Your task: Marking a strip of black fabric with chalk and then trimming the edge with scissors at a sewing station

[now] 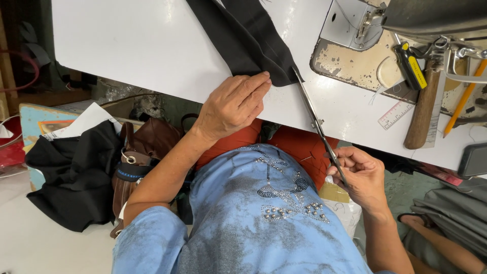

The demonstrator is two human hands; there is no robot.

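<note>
Pressing flat on the black fabric (248,35) at the white table's (127,45) edge, the left hand (233,104) is lying open-fingered. The right hand (361,175) is gripping long scissors (317,127), tips touching the fabric's corner.

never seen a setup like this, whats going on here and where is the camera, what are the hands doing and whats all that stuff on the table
There is one picture, taken by a camera worn on the person's head and looking down over their blue top, so you see their own two bare hands.

The left hand lies flat on the white table, its fingertips pressing down the edge of a black cloth. The right hand grips the handles of long scissors, whose blades reach up to the cloth's corner.

At the top right is the worn base of a sewing machine. Beside it lie a screwdriver with a yellow and black handle, a tool with a wooden handle, a small clear ruler and an orange pencil.

Below the table on the left are more black cloth and a brown bag.
</note>
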